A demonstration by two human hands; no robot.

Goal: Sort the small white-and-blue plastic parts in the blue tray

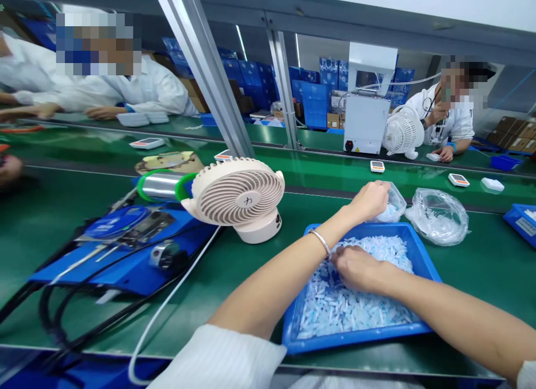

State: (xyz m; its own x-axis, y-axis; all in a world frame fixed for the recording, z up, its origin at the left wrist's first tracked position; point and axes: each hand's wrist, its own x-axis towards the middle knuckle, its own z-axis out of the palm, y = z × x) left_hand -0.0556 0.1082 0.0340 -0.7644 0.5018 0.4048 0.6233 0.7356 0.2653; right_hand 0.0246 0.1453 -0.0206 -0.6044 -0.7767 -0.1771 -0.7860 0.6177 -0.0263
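Observation:
My left hand reaches past the tray's far edge, its fingers closed at the rim of a small clear plastic bag with some pale pieces in it. A bracelet circles my left wrist. Under that forearm, my right hand is down in a blue tray, its fingers curled among a heap of small white and pale-blue strips. What those fingertips hold, if anything, is hidden. Beside the first bag lies a second clear bag, its mouth open and pale pieces inside.
A beige fan stands left of the tray, its white cable running forward. Farther left is a blue fixture with a solder-wire-like spool and black cables. Small white devices lie on the green belt. Co-workers sit beyond it.

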